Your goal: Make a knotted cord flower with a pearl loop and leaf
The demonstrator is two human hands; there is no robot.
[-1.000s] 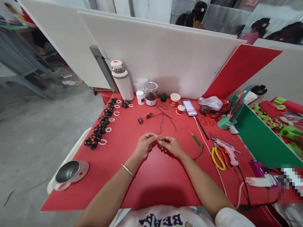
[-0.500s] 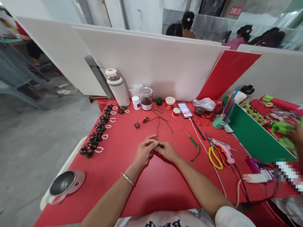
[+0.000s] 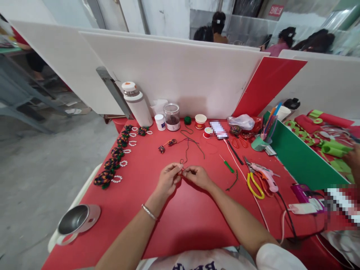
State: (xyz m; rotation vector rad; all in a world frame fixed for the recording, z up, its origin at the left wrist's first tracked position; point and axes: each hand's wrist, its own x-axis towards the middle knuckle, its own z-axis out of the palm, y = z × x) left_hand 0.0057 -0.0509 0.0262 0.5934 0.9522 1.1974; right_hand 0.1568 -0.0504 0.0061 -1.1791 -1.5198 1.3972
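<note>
Over the middle of the red table, my left hand pinches a thin dark green yarn between thumb and forefinger. Close beside it, my right hand is closed in a pinch on the same yarn, with a small gap between the two hands. From my fingers the yarn runs up the table in loose loops toward a green yarn ball. Just beyond my hands lie two small multicoloured yarn bundles. The exact stretch of yarn between the fingertips is too small to make out.
Knotted yarn pieces with white bead loops line the left side, above a steel mug. A flask and jar stand behind. Rightward lie a green-handled hook, yellow-handled pliers, a pink glue gun and a green-walled box.
My hands have drawn slightly apart, and a short stretch of yarn now shows between them. The left hand has shifted a little left. The view has turned slightly.
</note>
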